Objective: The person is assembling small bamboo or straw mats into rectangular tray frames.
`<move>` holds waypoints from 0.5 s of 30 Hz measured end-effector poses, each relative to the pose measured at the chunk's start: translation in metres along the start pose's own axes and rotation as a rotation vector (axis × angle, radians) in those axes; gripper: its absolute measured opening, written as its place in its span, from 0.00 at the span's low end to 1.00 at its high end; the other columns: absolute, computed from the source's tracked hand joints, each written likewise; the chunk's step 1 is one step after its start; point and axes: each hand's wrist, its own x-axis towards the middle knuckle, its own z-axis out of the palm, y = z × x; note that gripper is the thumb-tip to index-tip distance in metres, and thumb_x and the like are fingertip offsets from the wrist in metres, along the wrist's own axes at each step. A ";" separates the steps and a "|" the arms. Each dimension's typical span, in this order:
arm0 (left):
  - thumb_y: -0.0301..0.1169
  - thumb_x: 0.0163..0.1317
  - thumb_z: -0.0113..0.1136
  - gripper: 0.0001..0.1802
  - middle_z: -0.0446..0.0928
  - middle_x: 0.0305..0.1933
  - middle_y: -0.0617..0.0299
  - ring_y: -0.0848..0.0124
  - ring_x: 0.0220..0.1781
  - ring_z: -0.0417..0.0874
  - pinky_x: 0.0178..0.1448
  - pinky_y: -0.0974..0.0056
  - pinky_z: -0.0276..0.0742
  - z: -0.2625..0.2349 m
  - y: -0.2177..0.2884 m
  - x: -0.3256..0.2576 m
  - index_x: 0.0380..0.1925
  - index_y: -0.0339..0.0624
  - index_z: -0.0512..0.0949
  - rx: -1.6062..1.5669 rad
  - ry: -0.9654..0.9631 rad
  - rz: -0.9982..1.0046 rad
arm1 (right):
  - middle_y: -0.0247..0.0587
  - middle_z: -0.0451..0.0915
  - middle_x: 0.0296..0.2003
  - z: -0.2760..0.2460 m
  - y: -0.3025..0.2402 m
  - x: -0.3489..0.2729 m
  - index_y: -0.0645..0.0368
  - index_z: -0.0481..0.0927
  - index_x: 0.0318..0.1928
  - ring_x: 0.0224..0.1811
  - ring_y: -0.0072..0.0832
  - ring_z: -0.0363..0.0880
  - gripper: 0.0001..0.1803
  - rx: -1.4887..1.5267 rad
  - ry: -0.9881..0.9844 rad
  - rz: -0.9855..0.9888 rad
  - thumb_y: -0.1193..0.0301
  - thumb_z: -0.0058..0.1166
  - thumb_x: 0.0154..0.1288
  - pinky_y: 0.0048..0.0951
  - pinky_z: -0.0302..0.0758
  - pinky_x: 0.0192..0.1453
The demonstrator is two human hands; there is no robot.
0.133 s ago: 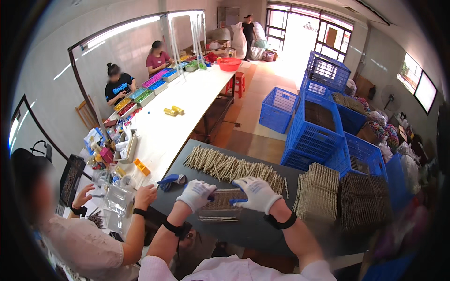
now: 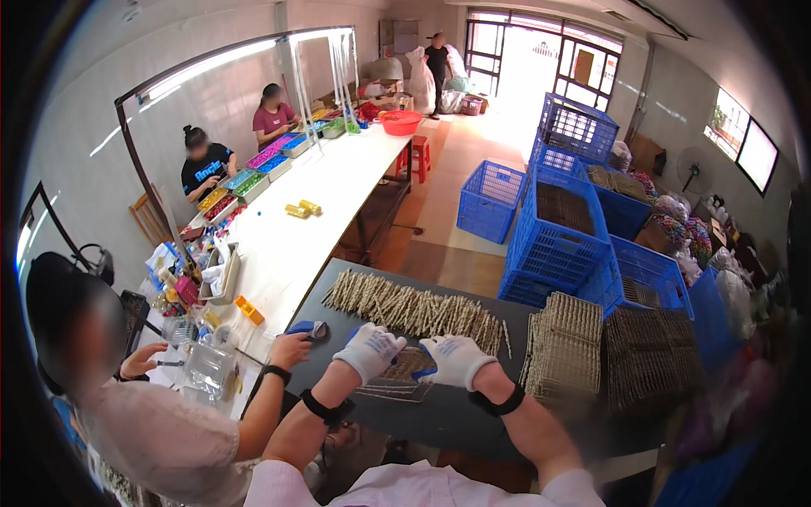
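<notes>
My left hand [image 2: 370, 351] and my right hand [image 2: 457, 361] wear white gloves with blue palms. Between them is a flat, brownish, grid-like rack [image 2: 409, 364], with the fingers of each hand curled at one side of it; the fingertips are partly hidden. A few thin pale rods or wires [image 2: 390, 391] show at its near edge, over the dark table [image 2: 355, 416]. Just beyond my hands lies a long row of beige, twisted-looking sticks [image 2: 405, 306]. One stick [image 2: 507, 338] lies apart at the row's right end.
Right of my hands stand stacks of pale racks [image 2: 562, 346] and dark racks [image 2: 649, 355], with blue crates [image 2: 559, 228] behind. At left a co-worker's hand [image 2: 290, 349] touches a blue-grey glove [image 2: 311, 329]. A white table [image 2: 338, 198] with colourful trays runs away from me.
My view has shifted slightly. The rack between my hands has tilted, and my hands sit a little closer together. The co-worker's hand has moved right, onto the blue-grey glove.
</notes>
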 end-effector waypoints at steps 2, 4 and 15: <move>0.36 0.68 0.60 0.10 0.86 0.41 0.63 0.63 0.48 0.88 0.51 0.57 0.78 -0.008 0.016 0.016 0.47 0.53 0.79 0.063 -0.034 0.055 | 0.51 0.85 0.52 0.008 0.007 -0.007 0.58 0.77 0.59 0.57 0.47 0.84 0.35 0.069 0.025 0.039 0.42 0.61 0.66 0.43 0.78 0.62; 0.37 0.70 0.58 0.09 0.86 0.40 0.63 0.63 0.47 0.88 0.50 0.57 0.78 -0.012 0.030 0.029 0.48 0.53 0.79 0.093 -0.022 0.113 | 0.49 0.86 0.51 0.019 0.015 -0.015 0.55 0.78 0.59 0.57 0.46 0.84 0.33 0.154 0.054 0.089 0.44 0.63 0.65 0.42 0.78 0.63; 0.36 0.70 0.57 0.06 0.86 0.36 0.68 0.66 0.45 0.88 0.45 0.58 0.77 -0.018 0.082 0.058 0.42 0.57 0.82 0.235 0.135 0.280 | 0.47 0.88 0.45 0.066 0.051 -0.050 0.48 0.80 0.55 0.51 0.46 0.86 0.20 0.312 0.160 0.157 0.52 0.59 0.70 0.45 0.80 0.56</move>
